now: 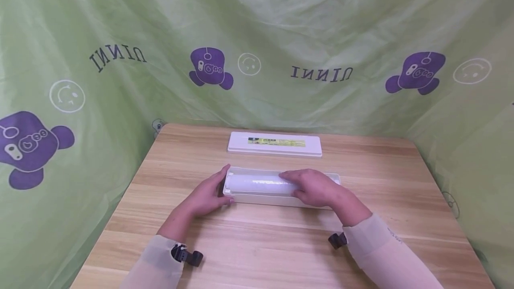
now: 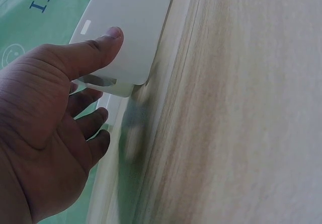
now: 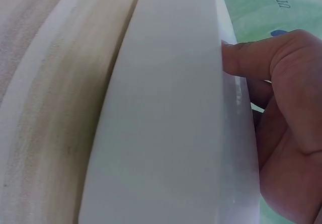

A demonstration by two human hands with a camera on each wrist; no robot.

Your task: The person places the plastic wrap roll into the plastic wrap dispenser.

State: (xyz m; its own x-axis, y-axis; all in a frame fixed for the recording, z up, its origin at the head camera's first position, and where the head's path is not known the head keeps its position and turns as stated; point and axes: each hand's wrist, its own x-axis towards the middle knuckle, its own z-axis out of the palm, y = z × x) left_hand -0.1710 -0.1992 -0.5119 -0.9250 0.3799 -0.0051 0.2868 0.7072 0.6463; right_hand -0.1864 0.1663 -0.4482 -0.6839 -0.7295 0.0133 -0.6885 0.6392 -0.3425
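Observation:
A long white box (image 1: pixel 261 199) lies lengthwise on the wooden table, its top uncovered. Inside it sits a shiny roll of plastic wrap (image 1: pixel 250 183). My left hand (image 1: pixel 206 194) grips the box's left end; the thumb (image 2: pixel 100 50) presses the near wall and the other fingers reach round the end. Over the right part of the roll, my right hand (image 1: pixel 315 187) holds it from above, fingers across the top and thumb on the near side by the rim. The right wrist view has the box's near wall (image 3: pixel 156 108) in front, hiding the lower roll.
A white lid (image 1: pixel 238 142) with a yellow-green label (image 1: pixel 277 142) lies behind the box, close to the table's far edge. Green curtains (image 1: pixel 257 8) with purple figures hang round the table (image 1: pixel 257 249) at the back and both sides.

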